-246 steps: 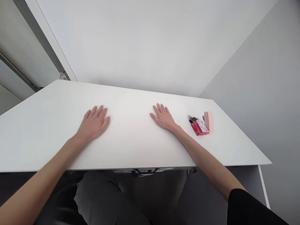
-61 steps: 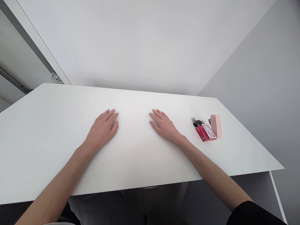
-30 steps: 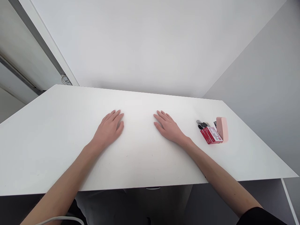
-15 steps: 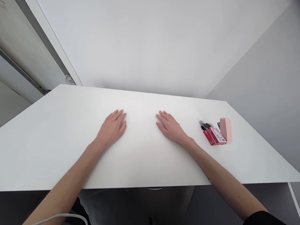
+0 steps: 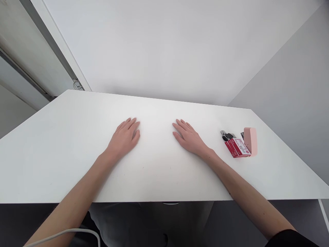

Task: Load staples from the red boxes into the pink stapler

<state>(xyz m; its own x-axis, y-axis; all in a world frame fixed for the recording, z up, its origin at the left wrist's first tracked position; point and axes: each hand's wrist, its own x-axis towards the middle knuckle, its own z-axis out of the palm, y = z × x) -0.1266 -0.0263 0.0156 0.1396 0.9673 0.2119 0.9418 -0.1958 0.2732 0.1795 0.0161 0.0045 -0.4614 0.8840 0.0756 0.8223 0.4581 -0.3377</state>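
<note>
My left hand (image 5: 123,137) lies palm down on the white table (image 5: 156,178), its fingers stretched out and holding nothing. Across from it, my right hand (image 5: 189,138) also rests flat, fingers spread, with nothing in it. To the right of that hand sits a small red and white box (image 5: 237,148). A pink object (image 5: 251,141) with a rounded top stands upright against the box's right side; its kind is unclear. Behind the box, at its left, is a small black and silver tool (image 5: 227,136), partly hidden. Neither hand touches these things.
A white wall (image 5: 164,48) rises behind the table and a grey wall (image 5: 290,79) borders it on the right. A pale cable (image 5: 74,230) crosses my left forearm at the bottom. The table's front edge runs below both hands.
The whole view has shifted slightly, so the table and objects appear a little higher and further right. Both hands stay in the same place on the table.
</note>
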